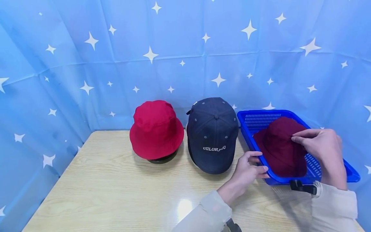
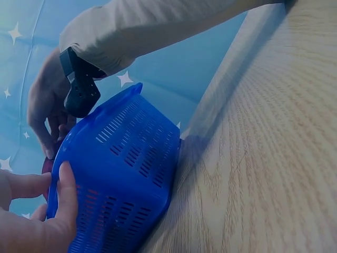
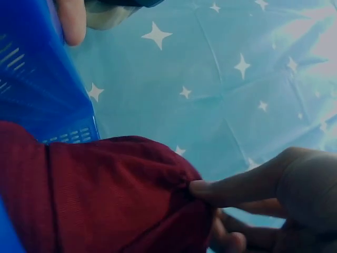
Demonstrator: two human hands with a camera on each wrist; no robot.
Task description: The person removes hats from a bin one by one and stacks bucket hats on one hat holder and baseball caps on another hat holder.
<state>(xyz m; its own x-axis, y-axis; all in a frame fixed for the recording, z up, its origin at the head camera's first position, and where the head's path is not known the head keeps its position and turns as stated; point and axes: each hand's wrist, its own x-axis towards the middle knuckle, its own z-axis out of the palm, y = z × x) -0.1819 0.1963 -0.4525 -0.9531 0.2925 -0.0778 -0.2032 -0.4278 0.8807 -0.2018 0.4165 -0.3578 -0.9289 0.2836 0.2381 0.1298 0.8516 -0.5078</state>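
A maroon bucket hat (image 1: 279,145) lies inside a blue plastic basket (image 1: 246,120) at the right of the table. My right hand (image 1: 324,146) pinches the hat's crown between thumb and fingertips; the right wrist view shows the maroon cloth (image 3: 116,184) bunched at those fingertips. With thumb and fingers my left hand (image 1: 246,170) grips the basket's near left rim. In the left wrist view the left thumb (image 2: 67,195) presses the outside of the basket wall (image 2: 131,142), and the hat is mostly hidden behind it.
Left of the basket stands a navy cap (image 1: 214,132) lettered COLORADO. Farther left, a red bucket hat (image 1: 156,129) sits over a dark round base (image 1: 163,158). The wooden table (image 1: 116,193) ends at a blue star-patterned curtain (image 1: 179,38) behind and on the left.
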